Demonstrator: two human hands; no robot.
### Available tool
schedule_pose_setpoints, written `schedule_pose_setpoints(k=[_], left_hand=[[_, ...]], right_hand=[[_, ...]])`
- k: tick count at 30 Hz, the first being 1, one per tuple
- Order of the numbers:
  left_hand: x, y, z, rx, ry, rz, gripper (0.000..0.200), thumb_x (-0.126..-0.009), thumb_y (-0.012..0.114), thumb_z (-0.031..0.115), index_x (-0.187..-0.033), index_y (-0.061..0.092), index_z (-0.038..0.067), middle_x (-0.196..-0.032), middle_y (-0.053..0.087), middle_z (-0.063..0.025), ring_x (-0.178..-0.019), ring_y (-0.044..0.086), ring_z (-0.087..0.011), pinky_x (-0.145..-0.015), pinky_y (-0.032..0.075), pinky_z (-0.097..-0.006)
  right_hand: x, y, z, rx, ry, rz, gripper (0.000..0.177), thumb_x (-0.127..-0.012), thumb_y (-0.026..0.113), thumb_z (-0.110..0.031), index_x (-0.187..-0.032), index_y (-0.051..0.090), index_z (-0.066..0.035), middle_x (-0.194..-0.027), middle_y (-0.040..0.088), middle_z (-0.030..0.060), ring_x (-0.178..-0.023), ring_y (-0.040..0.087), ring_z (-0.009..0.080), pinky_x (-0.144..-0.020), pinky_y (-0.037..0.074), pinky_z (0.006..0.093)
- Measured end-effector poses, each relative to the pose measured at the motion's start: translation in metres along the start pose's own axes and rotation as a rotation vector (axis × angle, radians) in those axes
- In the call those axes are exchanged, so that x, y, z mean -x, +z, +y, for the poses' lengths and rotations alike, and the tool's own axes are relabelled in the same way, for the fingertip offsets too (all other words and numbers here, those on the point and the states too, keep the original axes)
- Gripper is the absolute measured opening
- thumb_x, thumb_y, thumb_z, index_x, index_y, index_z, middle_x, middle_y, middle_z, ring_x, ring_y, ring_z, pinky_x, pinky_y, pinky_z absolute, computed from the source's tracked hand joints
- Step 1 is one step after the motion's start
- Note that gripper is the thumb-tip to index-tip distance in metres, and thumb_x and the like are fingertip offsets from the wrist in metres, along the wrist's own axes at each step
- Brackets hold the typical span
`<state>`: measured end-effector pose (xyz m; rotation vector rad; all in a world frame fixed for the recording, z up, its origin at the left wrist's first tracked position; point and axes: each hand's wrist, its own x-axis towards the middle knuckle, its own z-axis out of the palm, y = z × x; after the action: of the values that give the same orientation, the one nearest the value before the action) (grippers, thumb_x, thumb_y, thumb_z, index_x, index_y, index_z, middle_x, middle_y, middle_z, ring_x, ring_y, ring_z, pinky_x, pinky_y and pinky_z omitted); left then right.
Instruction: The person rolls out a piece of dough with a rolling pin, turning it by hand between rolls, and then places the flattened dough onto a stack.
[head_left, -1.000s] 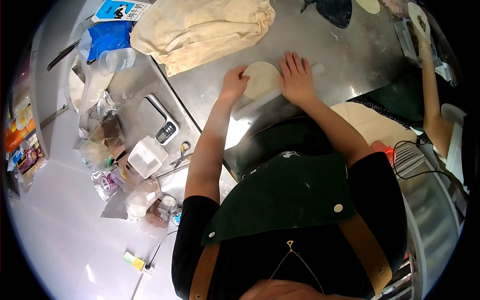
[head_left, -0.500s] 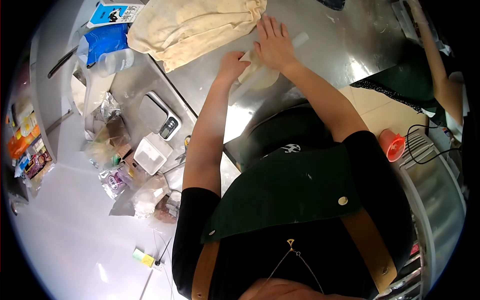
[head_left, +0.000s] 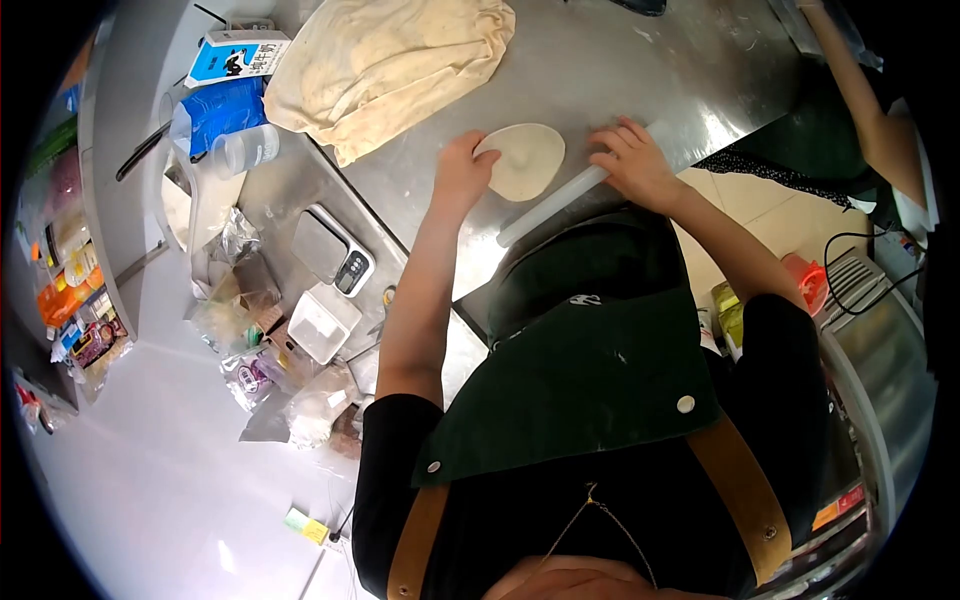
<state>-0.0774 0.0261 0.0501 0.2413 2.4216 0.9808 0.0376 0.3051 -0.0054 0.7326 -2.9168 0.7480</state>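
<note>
A flat round of dough (head_left: 526, 162) lies on the metal table, its left edge pinched between the thumb and fingers of my left hand (head_left: 466, 172). Closer to my body, a pale rolling pin (head_left: 548, 212) rests slantwise, off the dough. My right hand (head_left: 636, 166) is on the upper part of this pin, its fingers bent over it and partly hiding it. Beyond both hands, a cream cloth (head_left: 390, 70) is spread in folds, and what lies under it is hidden.
To the left are a milk carton (head_left: 238, 58), a blue bag (head_left: 222, 112), a clear plastic cup (head_left: 246, 150), a kitchen scale (head_left: 336, 250) and a white tub (head_left: 324, 322). At right, another person's arm (head_left: 868, 110) reaches over the table (head_left: 690, 70) near its corner.
The rolling pin has come off the dough toward my body. My right hand has moved right and nearer, from lying flat to bent fingers. The dough now shows whole, with my left hand still at its edge.
</note>
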Motion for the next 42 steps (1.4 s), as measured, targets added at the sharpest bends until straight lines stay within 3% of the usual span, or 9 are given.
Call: schedule_pose_setpoints(k=[3, 9, 15, 21, 24, 31, 36, 39, 42], left_hand=[[-0.012, 0.011, -0.021, -0.254, 0.051, -0.128, 0.026, -0.077, 0.070, 0.010, -0.102, 0.069, 0.002, -0.098, 0.069, -0.0209, -0.092, 0.066, -0.0380, -0.080, 0.052, -0.0437], [-0.020, 0.011, -0.028, -0.249, -0.080, -0.192, 0.030, -0.077, 0.070, 0.011, -0.106, 0.069, 0.003, -0.100, 0.070, -0.0190, -0.093, 0.066, -0.0362, -0.081, 0.051, -0.0410], [-0.031, 0.017, -0.049, 0.111, -0.165, -0.189, 0.029, -0.083, 0.067, 0.011, -0.111, 0.069, 0.002, -0.097, 0.071, -0.0149, -0.085, 0.067, -0.0253, -0.077, 0.051, -0.0357], [-0.040, 0.025, -0.054, 0.369, -0.182, -0.153, 0.025, -0.085, 0.066, 0.008, -0.107, 0.069, -0.003, -0.093, 0.072, -0.0121, -0.082, 0.065, -0.0178, -0.075, 0.050, -0.0313], [-0.044, 0.024, -0.051, 0.379, -0.169, -0.172, 0.024, -0.085, 0.066, 0.007, -0.106, 0.070, -0.003, -0.089, 0.071, -0.0107, -0.079, 0.064, -0.0167, -0.072, 0.050, -0.0308], [-0.045, 0.020, -0.052, 0.185, -0.116, -0.201, 0.023, -0.080, 0.070, 0.012, -0.100, 0.073, 0.000, -0.084, 0.071, -0.0127, -0.075, 0.065, -0.0214, -0.070, 0.050, -0.0337], [-0.049, 0.020, -0.041, -0.056, -0.050, -0.221, 0.021, -0.076, 0.071, 0.013, -0.094, 0.072, 0.001, -0.088, 0.071, -0.0169, -0.079, 0.067, -0.0321, -0.073, 0.051, -0.0384], [-0.040, 0.023, -0.025, -0.149, -0.041, -0.141, 0.017, -0.078, 0.069, 0.012, -0.092, 0.071, 0.003, -0.087, 0.070, -0.0180, -0.082, 0.066, -0.0376, -0.075, 0.052, -0.0423], [-0.021, 0.033, -0.022, -0.341, 0.137, 0.080, 0.017, -0.080, 0.066, 0.010, -0.095, 0.069, 0.004, -0.086, 0.068, -0.0184, -0.085, 0.065, -0.0387, -0.076, 0.052, -0.0446]], right_hand=[[-0.014, -0.012, 0.000, 0.006, 0.019, -0.024, 0.033, -0.070, 0.077, -0.020, -0.099, 0.063, -0.012, -0.120, 0.057, 0.0074, -0.120, 0.051, 0.0269, -0.114, 0.030, 0.0474], [-0.054, 0.001, -0.001, 0.016, 0.020, -0.048, 0.033, -0.079, 0.072, -0.032, -0.102, 0.063, -0.009, -0.121, 0.056, 0.0102, -0.121, 0.050, 0.0294, -0.113, 0.031, 0.0482], [-0.065, 0.046, -0.027, 0.202, 0.287, 0.217, 0.043, -0.087, 0.063, -0.030, -0.118, 0.059, -0.002, -0.136, 0.051, 0.0170, -0.129, 0.047, 0.0335, -0.111, 0.032, 0.0519], [-0.074, 0.051, -0.027, 0.265, 0.335, 0.048, 0.052, -0.091, 0.052, -0.027, -0.136, 0.050, -0.001, -0.148, 0.043, 0.0172, -0.136, 0.041, 0.0336, -0.113, 0.030, 0.0531], [-0.120, 0.060, -0.023, 0.288, 0.397, 0.146, 0.055, -0.091, 0.051, -0.029, -0.138, 0.048, -0.002, -0.149, 0.042, 0.0164, -0.139, 0.038, 0.0334, -0.113, 0.029, 0.0541], [-0.073, 0.050, -0.037, 0.251, 0.374, -0.013, 0.056, -0.095, 0.048, -0.032, -0.142, 0.041, -0.002, -0.154, 0.034, 0.0171, -0.143, 0.028, 0.0331, -0.117, 0.021, 0.0506], [-0.125, 0.062, -0.026, 0.268, 0.355, 0.108, 0.056, -0.094, 0.050, -0.036, -0.139, 0.045, -0.001, -0.151, 0.038, 0.0173, -0.141, 0.031, 0.0342, -0.115, 0.023, 0.0518], [-0.088, 0.057, -0.029, 0.203, 0.291, 0.110, 0.059, -0.091, 0.057, -0.038, -0.136, 0.048, -0.002, -0.149, 0.039, 0.0179, -0.140, 0.033, 0.0342, -0.115, 0.025, 0.0514], [-0.034, 0.046, -0.029, 0.113, 0.151, 0.066, 0.057, -0.083, 0.067, -0.036, -0.129, 0.055, -0.005, -0.146, 0.043, 0.0182, -0.138, 0.037, 0.0341, -0.114, 0.027, 0.0518]])
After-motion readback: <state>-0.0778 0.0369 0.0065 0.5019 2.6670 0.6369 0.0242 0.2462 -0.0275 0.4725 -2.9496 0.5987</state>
